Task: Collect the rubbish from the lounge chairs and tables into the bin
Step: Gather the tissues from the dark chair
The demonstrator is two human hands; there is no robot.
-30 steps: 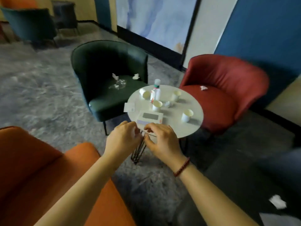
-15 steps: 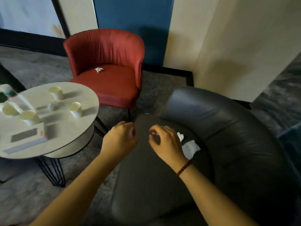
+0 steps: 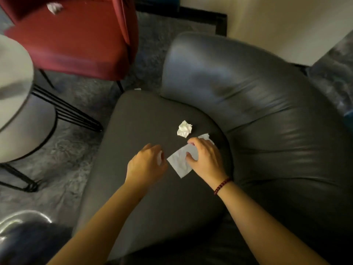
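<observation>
The right hand (image 3: 205, 158) grip curls onto flat paper (image 3: 178, 166) to bunch it, crumpled wad (image 3: 184, 129) at 11 o'clock; left hand (image 3: 147, 166) curled, contents undeterminable.

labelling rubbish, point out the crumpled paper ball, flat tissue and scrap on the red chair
crumpled paper ball (image 3: 184, 129): head view, centre of the wad
flat tissue (image 3: 179, 165): head view, bare near corner
scrap on the red chair (image 3: 54, 7): head view, its middle
</observation>
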